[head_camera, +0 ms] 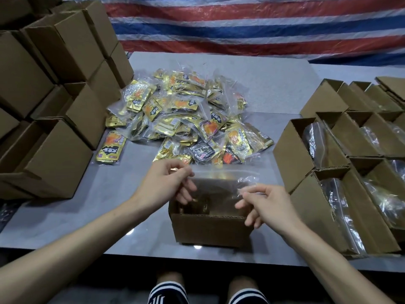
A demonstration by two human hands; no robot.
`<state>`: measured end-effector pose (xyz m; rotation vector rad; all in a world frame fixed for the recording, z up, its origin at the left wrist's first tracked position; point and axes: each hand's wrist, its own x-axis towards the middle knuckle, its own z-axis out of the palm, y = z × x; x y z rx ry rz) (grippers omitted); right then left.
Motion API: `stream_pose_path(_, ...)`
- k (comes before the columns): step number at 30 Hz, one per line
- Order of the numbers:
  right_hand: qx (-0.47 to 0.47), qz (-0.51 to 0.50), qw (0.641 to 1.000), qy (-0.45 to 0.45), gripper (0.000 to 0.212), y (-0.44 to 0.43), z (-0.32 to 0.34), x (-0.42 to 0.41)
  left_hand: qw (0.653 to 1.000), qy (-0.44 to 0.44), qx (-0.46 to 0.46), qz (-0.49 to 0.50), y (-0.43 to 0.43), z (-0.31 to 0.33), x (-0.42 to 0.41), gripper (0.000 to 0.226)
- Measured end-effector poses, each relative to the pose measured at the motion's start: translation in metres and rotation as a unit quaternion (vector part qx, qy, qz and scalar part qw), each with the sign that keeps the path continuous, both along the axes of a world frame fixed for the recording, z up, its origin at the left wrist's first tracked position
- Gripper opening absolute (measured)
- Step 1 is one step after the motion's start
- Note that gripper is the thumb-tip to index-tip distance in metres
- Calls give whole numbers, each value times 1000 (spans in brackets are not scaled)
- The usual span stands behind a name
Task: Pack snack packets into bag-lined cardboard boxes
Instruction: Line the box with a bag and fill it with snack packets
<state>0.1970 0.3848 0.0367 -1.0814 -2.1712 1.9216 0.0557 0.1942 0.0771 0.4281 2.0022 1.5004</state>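
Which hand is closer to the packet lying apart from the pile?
Left. The left hand, pinching the plastic bag, is right of the lone packet; the right hand is farther right.

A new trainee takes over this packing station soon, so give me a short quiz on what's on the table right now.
1. True or false: the left grip and the right grip both pinch the clear bag standing in the front box.
2. Where do the open boxes with bags stand? A: left of the snack packets. B: right of them. C: on the floor.
3. Fill in: the closed boxes are stacked at the table's ____ side.
Key: 1 true; 2 B; 3 left.
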Motion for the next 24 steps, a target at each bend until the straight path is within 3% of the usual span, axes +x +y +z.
stream_pose_path(4,83,8,996,17,7,5,-2,0,1000,17,5,-4,8,-11,-6,16)
stream_pose_path(8,202,-4,979,38,10,14,-6,-1,966,197,-133,-104,5,-17,-15,14)
stream_pose_path(11,249,5,968,41,18,20,-10,1,874,360,-281,-166,3,-18,-14,15)
stream_pose_path(13,280,29,958,55,40,18,-12,2,798,494,-281,-201,4,-18,-10,9)
stream_pose_path(15,312,57,946,65,52,16,-13,1,739,561,-274,-252,11,-16,-4,11)
stream_pose_path(18,360,103,925,62,34,17,-12,-3,714,523,-319,-338,26,-15,0,17)
stream_pose_path(21,431,156,888,-19,34,16,-11,-7,673,486,-370,-417,40,-18,2,19)
stream_pose_path(24,470,143,868,-70,26,11,-7,-11,660,450,-388,-460,49,-25,2,19)
